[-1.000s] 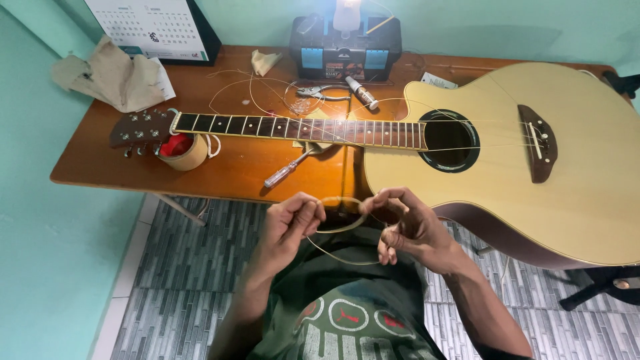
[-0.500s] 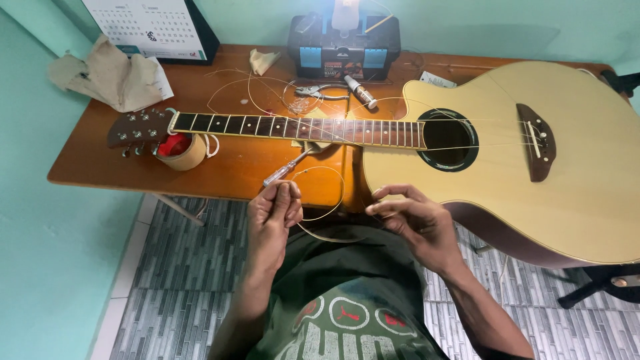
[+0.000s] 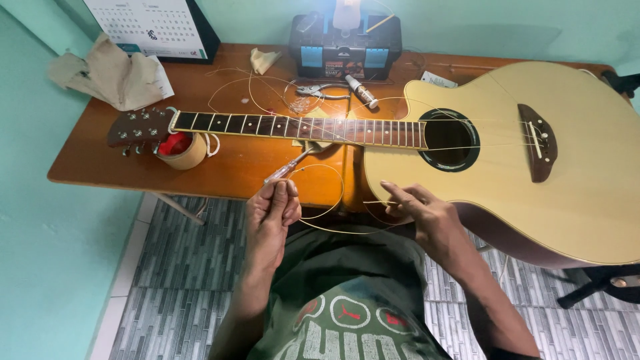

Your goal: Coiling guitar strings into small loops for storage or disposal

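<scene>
left hand [image 3: 272, 212] pinches coil end of guitar string [image 3: 327, 200], right hand [image 3: 420, 212] pinches other end; string looped, slack between them off table [image 3: 220, 170] front edge, clear of guitar [image 3: 533, 187] lying flat for restringing

guitar [image 3: 507, 153] lying across table [image 3: 227, 167], toolbox [image 3: 345, 47] behind its neck, tape roll [image 3: 181, 151] under headstock

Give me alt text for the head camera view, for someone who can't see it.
Seen from above, a person's left hand and right hand hold a looped guitar string just in front of a wooden table. An acoustic guitar lies flat across it, with pliers, a screwdriver and a black toolbox nearby.
</scene>
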